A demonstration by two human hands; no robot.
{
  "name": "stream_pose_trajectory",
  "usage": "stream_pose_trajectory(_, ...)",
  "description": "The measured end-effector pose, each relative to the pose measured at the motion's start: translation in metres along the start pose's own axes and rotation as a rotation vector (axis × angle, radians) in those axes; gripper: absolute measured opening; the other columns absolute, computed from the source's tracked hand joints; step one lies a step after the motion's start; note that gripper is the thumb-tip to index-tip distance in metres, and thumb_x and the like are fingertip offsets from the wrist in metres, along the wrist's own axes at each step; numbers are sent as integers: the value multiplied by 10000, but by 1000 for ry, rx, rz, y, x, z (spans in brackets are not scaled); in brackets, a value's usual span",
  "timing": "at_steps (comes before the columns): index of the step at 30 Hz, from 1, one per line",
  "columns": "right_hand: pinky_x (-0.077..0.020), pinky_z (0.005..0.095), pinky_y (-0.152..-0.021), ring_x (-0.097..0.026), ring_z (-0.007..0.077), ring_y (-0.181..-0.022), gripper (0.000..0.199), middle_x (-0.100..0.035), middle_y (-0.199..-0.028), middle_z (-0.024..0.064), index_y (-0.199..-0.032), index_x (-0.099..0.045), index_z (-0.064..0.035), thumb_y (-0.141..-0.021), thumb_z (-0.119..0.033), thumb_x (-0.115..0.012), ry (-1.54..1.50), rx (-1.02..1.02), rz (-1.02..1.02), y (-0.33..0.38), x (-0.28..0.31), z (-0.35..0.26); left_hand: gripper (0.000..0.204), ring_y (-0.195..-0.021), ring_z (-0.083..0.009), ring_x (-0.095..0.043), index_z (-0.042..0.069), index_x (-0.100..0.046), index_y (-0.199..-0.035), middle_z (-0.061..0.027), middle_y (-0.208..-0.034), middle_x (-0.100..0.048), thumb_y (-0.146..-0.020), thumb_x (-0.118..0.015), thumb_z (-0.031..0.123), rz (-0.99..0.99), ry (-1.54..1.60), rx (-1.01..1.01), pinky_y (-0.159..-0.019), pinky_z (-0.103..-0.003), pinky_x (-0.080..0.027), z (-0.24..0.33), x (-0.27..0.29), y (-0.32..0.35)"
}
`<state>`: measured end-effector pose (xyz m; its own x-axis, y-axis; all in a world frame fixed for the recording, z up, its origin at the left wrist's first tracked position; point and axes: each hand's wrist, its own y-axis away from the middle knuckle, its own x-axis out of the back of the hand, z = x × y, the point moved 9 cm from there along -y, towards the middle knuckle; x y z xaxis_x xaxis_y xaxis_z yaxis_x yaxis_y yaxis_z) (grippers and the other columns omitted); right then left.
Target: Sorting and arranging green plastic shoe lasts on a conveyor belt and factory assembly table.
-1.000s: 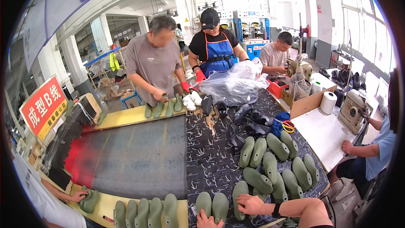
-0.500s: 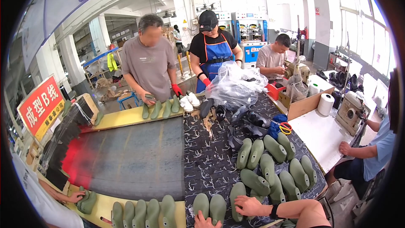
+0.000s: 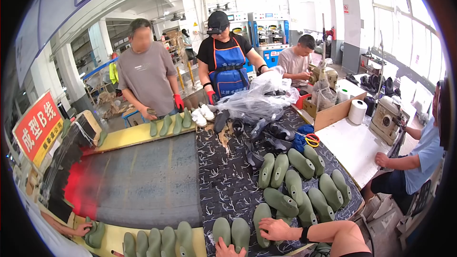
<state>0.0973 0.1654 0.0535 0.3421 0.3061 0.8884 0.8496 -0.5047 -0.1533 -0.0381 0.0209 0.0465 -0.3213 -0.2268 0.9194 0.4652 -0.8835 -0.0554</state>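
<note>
At the near edge of the dark patterned table, two green shoe lasts [image 3: 230, 230] lie side by side. My left hand [image 3: 229, 249] grips their near ends, partly cut off by the lower rim. Just to the right lies another green shoe last [image 3: 262, 220]. Bent fingers of my right hand [image 3: 276, 230] close over its side, and that forearm, with a black wristband, reaches in from the lower right. Beyond my right hand is a loose group of more green shoe lasts [image 3: 294, 186], some leaning on others.
A dark conveyor belt [image 3: 143, 176] with yellow side boards runs left, with lasts [image 3: 167, 242] along its near board. Co-workers stand or sit around. Clear plastic wrapping [image 3: 259, 96], orange-handled scissors [image 3: 312, 139] and white shoes [image 3: 203, 114] lie farther back. At right stands a sewing machine [image 3: 386, 119].
The whole view has shifted, so the scene sits slightly farther left. Both my hands stay on the same shoe lasts.
</note>
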Motion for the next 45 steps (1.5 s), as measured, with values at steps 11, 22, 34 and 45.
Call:
stream_pose_trajectory(11, -546, 367, -802, -585, 231, -1103, 288, -666, -1077, 88, -957, -678, -20, -857, -266, -568, -50, 15, 49, 2, 0, 2, 491, -1071, -505, -496, -57, -661, -960, -345, -1316, -422, -728, -688, 375, 40, -23, -45, -860, -531, -465, 3, 0, 1)
stream_pose_trajectory(22, -551, 372, -738, -590, 234, -1075, 232, -668, -1020, 75, -882, -655, -22, -845, -234, -568, -84, 32, 140, 13, 6, 3, 510, -1096, -515, -474, -41, -642, -1026, -334, -1328, -414, -796, -637, 415, -65, -45, -54, -886, -561, -438, -3, -16, -2)
stream_pose_trajectory(34, -533, 395, -772, -561, 284, -1081, 221, -640, -984, 121, -843, -614, -4, -837, -218, -561, -135, 56, 89, 4, -7, 4, 532, -1119, -495, -465, -23, -654, -1024, -307, -1362, -398, -807, -617, 461, 21, -143, -48, -891, -556, -435, -19, -30, -2)
stream_pose_trajectory(45, -555, 355, -748, -581, 217, -1108, 246, -669, -1068, 72, -940, -675, -39, -855, -243, -567, -96, 44, 67, 1, 5, -5, 503, -1127, -501, -463, -26, -664, -984, -316, -1354, -401, -735, -678, 411, 0, -58, 11, -889, -539, -452, -8, -6, 2)
